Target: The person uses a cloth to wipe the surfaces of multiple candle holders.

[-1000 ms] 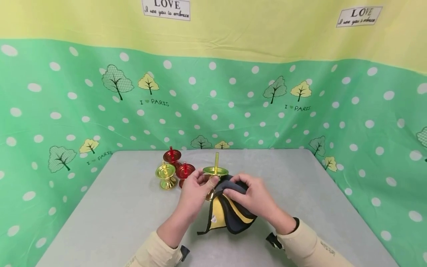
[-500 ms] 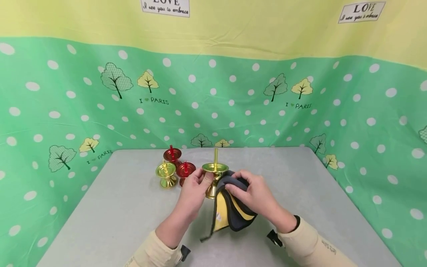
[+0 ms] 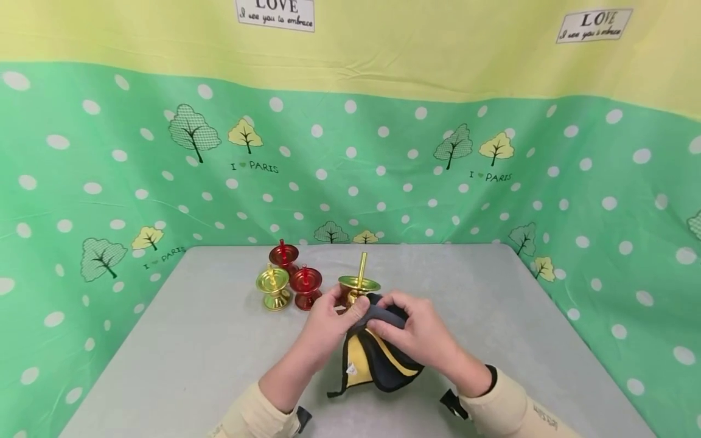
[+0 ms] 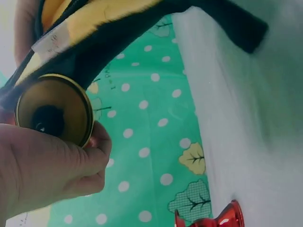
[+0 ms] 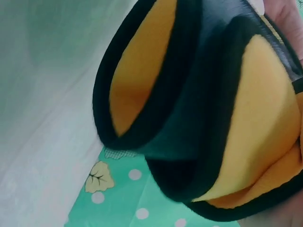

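Observation:
My left hand (image 3: 328, 319) grips a gold candle holder (image 3: 358, 285), a shallow dish with a thin upright spike, tilted slightly to the right. Seen in the left wrist view, the round hollow underside of the candle holder (image 4: 71, 109) faces the camera above my fingers. A cloth (image 3: 378, 362), yellow on one side and dark grey on the other with black edging, is pinched in my right hand (image 3: 424, 325). Its upper fold lies against the holder's stem and hides part of the base. Loose folds of the cloth (image 5: 260, 104) hang down in the right wrist view.
Left of my hands stand another gold candle holder (image 3: 275, 296) and two red ones, a nearer red candle holder (image 3: 306, 286) and a farther red candle holder (image 3: 283, 254). They share the grey table (image 3: 181, 359). A green and yellow curtain (image 3: 350, 182) encloses its back and sides.
The gold candle holder rose and stood more upright half a second ago; now it is lower, slightly right and tilted. My left thumb has shifted right, toward the cloth. The right hand still pinches it.

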`<act>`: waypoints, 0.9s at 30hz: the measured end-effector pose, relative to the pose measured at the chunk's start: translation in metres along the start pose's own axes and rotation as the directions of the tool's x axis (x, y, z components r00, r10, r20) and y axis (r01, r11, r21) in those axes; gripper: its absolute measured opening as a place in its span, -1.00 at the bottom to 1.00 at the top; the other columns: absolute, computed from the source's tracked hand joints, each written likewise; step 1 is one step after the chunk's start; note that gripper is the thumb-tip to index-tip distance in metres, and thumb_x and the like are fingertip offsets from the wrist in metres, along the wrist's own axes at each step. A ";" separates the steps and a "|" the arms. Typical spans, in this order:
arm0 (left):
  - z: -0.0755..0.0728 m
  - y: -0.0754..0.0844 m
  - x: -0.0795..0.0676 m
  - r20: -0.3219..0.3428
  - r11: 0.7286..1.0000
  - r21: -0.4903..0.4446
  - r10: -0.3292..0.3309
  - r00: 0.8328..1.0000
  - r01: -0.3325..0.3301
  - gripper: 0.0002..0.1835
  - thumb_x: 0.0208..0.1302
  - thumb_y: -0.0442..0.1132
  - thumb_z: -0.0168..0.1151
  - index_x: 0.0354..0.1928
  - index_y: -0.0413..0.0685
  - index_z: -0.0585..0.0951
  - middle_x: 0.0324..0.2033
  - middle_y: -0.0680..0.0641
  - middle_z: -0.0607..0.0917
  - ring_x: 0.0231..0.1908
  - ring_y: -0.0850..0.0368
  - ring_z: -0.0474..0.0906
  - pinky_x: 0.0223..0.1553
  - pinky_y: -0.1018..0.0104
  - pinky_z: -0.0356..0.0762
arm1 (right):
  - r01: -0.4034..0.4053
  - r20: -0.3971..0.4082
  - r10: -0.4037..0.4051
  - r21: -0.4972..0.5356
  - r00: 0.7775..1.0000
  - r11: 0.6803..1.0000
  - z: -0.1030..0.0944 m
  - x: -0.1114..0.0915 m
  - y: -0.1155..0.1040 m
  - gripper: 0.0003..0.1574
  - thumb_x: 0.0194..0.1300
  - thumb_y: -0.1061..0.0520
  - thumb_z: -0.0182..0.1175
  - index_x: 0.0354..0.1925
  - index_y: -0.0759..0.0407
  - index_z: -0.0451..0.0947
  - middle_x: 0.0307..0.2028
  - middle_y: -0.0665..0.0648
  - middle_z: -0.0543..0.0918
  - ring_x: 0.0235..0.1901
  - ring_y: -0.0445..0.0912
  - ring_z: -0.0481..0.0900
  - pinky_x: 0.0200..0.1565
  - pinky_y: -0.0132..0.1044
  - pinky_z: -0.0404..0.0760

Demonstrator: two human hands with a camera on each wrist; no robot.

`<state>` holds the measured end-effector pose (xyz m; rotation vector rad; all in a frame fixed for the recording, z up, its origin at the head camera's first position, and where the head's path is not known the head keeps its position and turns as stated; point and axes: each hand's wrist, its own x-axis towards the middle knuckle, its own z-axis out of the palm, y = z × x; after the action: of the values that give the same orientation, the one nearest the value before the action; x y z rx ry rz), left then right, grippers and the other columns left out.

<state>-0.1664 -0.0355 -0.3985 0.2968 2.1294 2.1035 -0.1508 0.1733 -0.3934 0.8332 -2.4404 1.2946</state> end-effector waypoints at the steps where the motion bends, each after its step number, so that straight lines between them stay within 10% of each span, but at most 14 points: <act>1: 0.001 0.000 0.000 -0.010 1.000 0.009 0.007 1.000 -0.007 -0.57 0.51 -0.04 0.37 0.24 -0.13 0.65 0.01 -0.17 0.69 -0.04 0.08 0.57 -0.07 0.35 0.62 | 0.008 -0.002 -0.008 -0.010 1.000 1.000 0.000 -0.001 0.000 -0.79 0.33 0.09 0.53 -0.16 -0.02 0.66 -0.31 -0.01 0.77 -0.53 -0.35 0.53 -0.52 -0.37 0.57; 9: 0.000 0.000 -0.002 -0.080 0.997 0.079 0.024 0.997 -0.017 -0.71 0.49 -0.16 0.38 0.12 -0.15 0.75 -0.19 -0.11 0.75 -0.18 0.12 0.51 -0.26 0.41 0.55 | 0.028 -0.030 -0.029 -0.037 0.999 0.999 0.003 0.000 0.009 -0.77 0.29 0.13 0.55 -0.18 0.04 0.66 -0.22 0.09 0.83 -0.46 -0.36 0.58 -0.47 -0.40 0.59; 20: -0.006 -0.006 0.000 0.009 0.998 0.063 -0.028 1.000 0.027 -0.62 0.52 -0.10 0.29 0.18 -0.23 0.71 -0.20 -0.09 0.74 -0.21 0.14 0.59 -0.13 0.31 0.61 | 0.047 0.023 -0.046 -0.063 0.999 0.997 -0.006 -0.001 0.011 -0.74 0.28 0.12 0.57 -0.16 0.02 0.67 -0.22 0.03 0.80 -0.38 -0.31 0.61 -0.40 -0.38 0.61; 27: -0.003 -0.014 0.001 0.089 0.998 0.061 -0.015 0.996 0.010 -0.58 0.50 -0.10 0.32 0.22 -0.24 0.70 0.18 -0.21 0.78 0.27 -0.04 0.65 0.34 -0.01 0.60 | -0.233 0.034 0.237 -0.097 0.971 0.968 -0.022 -0.003 0.025 -0.79 0.38 0.02 0.49 -0.13 0.04 0.67 -0.28 0.05 0.76 -0.43 -0.27 0.58 -0.39 -0.36 0.60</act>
<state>-0.1682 -0.0382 -0.4121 0.3766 2.1403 1.9826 -0.1648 0.2034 -0.3991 0.5685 -2.6780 1.2384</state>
